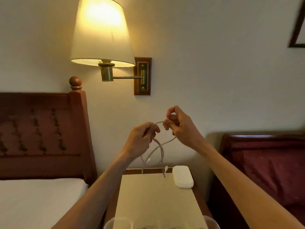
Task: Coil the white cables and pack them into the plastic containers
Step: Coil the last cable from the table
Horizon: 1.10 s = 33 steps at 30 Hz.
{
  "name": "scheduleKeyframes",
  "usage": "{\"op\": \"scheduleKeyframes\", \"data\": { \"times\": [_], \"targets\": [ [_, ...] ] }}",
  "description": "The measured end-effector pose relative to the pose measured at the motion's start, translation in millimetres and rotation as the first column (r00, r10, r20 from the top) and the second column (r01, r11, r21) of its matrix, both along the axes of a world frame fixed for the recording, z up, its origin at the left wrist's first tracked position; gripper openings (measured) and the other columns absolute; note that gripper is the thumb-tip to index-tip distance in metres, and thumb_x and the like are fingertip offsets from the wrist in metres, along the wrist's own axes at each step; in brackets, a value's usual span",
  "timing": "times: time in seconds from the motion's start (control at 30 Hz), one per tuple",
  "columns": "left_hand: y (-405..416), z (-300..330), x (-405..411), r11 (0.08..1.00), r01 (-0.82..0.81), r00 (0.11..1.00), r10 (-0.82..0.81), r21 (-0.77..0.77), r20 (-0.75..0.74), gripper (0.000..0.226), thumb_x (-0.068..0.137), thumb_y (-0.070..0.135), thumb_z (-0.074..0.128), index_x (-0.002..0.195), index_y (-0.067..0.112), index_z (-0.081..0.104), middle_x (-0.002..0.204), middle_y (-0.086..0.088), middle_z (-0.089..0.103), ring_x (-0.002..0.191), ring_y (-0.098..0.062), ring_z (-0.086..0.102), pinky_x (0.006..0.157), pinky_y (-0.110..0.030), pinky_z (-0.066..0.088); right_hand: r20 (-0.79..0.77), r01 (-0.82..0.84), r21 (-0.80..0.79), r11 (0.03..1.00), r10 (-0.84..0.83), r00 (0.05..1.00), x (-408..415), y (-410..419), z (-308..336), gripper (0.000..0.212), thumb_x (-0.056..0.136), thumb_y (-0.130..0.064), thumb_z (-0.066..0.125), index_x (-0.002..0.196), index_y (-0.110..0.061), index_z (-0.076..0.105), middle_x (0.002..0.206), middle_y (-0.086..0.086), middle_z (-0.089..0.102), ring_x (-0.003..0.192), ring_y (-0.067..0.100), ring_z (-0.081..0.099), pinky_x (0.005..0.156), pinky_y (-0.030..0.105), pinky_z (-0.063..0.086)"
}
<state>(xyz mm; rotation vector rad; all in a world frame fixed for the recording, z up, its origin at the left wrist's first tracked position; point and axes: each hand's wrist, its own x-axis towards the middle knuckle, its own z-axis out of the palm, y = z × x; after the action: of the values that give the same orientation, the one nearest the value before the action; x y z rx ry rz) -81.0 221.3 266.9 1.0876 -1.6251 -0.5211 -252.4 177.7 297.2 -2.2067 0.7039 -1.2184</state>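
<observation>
Narrow beige-topped wooden counter (153, 199) sits centre, against the wall, between the white-sheeted bed (36, 204) on the left and the dark red upholstered wooden chair (267, 164) on the right. Flat white rounded plastic case (182, 176) lies on the counter's far right corner. Clear plastic containers (122, 223) at its near edge. Both hands above the counter's far end: left hand (140, 139) beside right hand (179, 126), thin white cable (156, 149) looped between them, ends hanging toward the counter. Shaded brass wall lamp (102, 35) above, behind the bed's carved wooden headboard (42, 129).

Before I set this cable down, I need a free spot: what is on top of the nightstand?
On the nightstand lies a white oval case at its far right corner. Plastic containers crowd the near edge; their contents are cut off.
</observation>
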Motion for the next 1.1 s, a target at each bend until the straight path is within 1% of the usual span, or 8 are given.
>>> {"op": "scheduleKeyframes", "data": {
  "times": [0.23, 0.47, 0.63, 0.73, 0.83, 0.93, 1.03, 1.1],
  "targets": [
    [12.7, 43.3, 1.6, 0.923, -0.133, 0.955, 0.217, -0.362, 0.203, 0.017, 0.093, 0.021, 0.061, 0.100, 0.013, 0.075, 0.090, 0.006, 0.073, 0.081, -0.008, 0.066, 0.070, -0.019, 0.051, -0.144, 0.095, 0.011, 0.995, -0.092, 0.985, -12.2, 2.2, 12.9, 0.026, 0.094, -0.019, 0.060, 0.068, -0.023, 0.064, 0.062, -0.004, 0.060, 0.058, 0.006, 0.053, 0.060, 0.018, 0.046],
    [33.2, 32.9, -2.3, 0.973, -0.213, 0.976, 0.217, -0.093, 0.026, 0.008, 0.085, 0.022, 0.072, 0.081, 0.020, 0.078, 0.074, 0.003, 0.073, 0.075, -0.015, 0.067, 0.068, -0.028, 0.052, 0.017, 0.595, -0.117, 0.795, -0.597, 0.802, -13.5, -12.7, -11.7, 0.033, 0.091, -0.026, 0.064, 0.063, -0.021, 0.047, 0.058, 0.000, 0.054, 0.051, 0.012, 0.048, 0.049, 0.023, 0.036],
    [41.5, 32.7, -8.2, 0.998, -0.054, 0.973, 0.062, 0.043, -0.224, 0.011, 0.089, 0.018, 0.067, 0.089, 0.011, 0.075, 0.066, 0.000, 0.063, 0.060, -0.015, 0.054, 0.058, -0.023, 0.047, 0.580, -0.315, 0.705, 0.635, -0.261, 0.771, -9.5, -1.0, 2.5, 0.019, 0.096, -0.028, 0.058, 0.085, -0.013, 0.059, 0.053, -0.001, 0.042, 0.042, 0.008, 0.041, 0.048, 0.021, 0.045],
    [43.9, 32.2, 3.7, 0.992, -0.123, 0.980, 0.120, -0.009, -0.160, 0.011, 0.091, 0.022, 0.065, 0.094, 0.018, 0.075, 0.068, 0.011, 0.063, 0.055, -0.003, 0.050, 0.053, -0.016, 0.041, 0.281, 0.344, 0.183, 0.921, -0.384, 0.880, -18.1, -9.1, -7.6, 0.031, 0.086, -0.037, 0.070, 0.078, -0.014, 0.050, 0.057, -0.002, 0.043, 0.044, 0.007, 0.037, 0.043, 0.016, 0.036],
    [50.2, 37.1, 14.5, 0.969, -0.225, 0.955, 0.240, -0.104, 0.174, 0.011, 0.089, 0.026, 0.068, 0.094, 0.022, 0.076, 0.086, 0.015, 0.072, 0.079, 0.002, 0.065, 0.071, -0.012, 0.048, 0.170, 0.573, -0.529, 0.626, -0.583, 0.794, -35.3, -27.4, -23.6, 0.028, 0.089, -0.009, 0.067, 0.079, -0.020, 0.044, 0.059, -0.003, 0.052, 0.047, 0.011, 0.049, 0.044, 0.024, 0.041],
    [50.6, 38.4, 12.7, 0.960, -0.261, 0.947, 0.276, -0.104, 0.168, 0.020, 0.086, 0.035, 0.070, 0.076, 0.018, 0.074, 0.060, 0.014, 0.062, 0.056, -0.001, 0.055, 0.058, -0.014, 0.043, 0.303, 0.565, -0.098, 0.819, -0.516, 0.801, -34.6, -26.3, -20.0, 0.025, 0.091, -0.020, 0.067, 0.075, -0.014, 0.049, 0.061, -0.003, 0.049, 0.053, 0.006, 0.050, 0.053, 0.024, 0.048],
    [48.7, 32.3, 15.0, 0.980, 0.113, 0.911, -0.036, 0.166, -0.410, 0.027, 0.091, 0.030, 0.063, 0.073, 0.010, 0.062, 0.056, 0.002, 0.047, 0.054, -0.013, 0.046, 0.063, -0.026, 0.046, 0.426, 0.026, 0.620, 0.784, -0.365, 0.828, -28.6, -15.4, -9.3, 0.040, 0.093, -0.043, 0.059, 0.064, -0.016, 0.050, 0.048, -0.002, 0.034, 0.041, 0.009, 0.035, 0.053, 0.023, 0.050],
    [46.1, 23.3, 23.0, 0.960, 0.214, 0.829, -0.080, 0.182, -0.553, 0.024, 0.094, 0.029, 0.058, 0.079, 0.009, 0.061, 0.057, 0.000, 0.036, 0.050, -0.013, 0.035, 0.052, -0.026, 0.041, 0.223, 0.309, 0.362, 0.879, -0.404, 0.887, -33.0, -19.7, -13.6, 0.043, 0.090, -0.047, 0.061, 0.062, -0.018, 0.047, 0.045, -0.003, 0.034, 0.039, 0.009, 0.031, 0.042, 0.019, 0.036]
  ]
}}
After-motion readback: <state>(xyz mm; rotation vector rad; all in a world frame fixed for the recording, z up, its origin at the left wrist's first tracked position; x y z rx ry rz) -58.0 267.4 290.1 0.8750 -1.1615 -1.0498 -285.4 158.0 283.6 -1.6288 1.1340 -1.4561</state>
